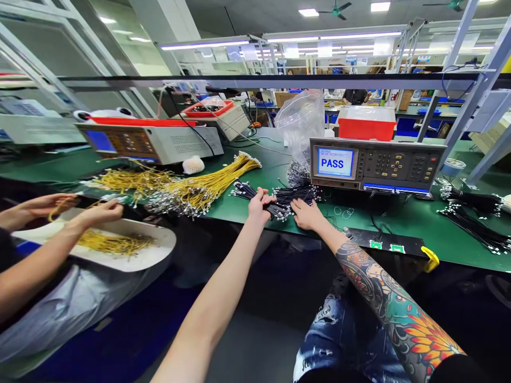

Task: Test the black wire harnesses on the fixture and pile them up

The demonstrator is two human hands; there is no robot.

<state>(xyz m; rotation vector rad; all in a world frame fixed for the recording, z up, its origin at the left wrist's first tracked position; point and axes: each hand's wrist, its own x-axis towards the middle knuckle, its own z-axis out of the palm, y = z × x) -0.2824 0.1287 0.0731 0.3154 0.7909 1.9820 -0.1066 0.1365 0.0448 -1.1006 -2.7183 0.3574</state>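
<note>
My left hand is closed around part of a bundle of thin black cables with white connectors, just above the green bench top. Close to its right, my right hand lies over the edge of a second black cable pile, its fingers apart and touching the cables. Some fingertips are hidden among the wires. Behind the pile stands a grey tester whose screen reads PASS. A black test strip with small green circuit boards lies to the right of my right forearm.
Yellow cable bundles are heaped to the left. A co-worker's hands hold yellow wire above a white tray. More black cable bundles lie at far right. A red bin sits on the tester; a plastic bag stands beside it.
</note>
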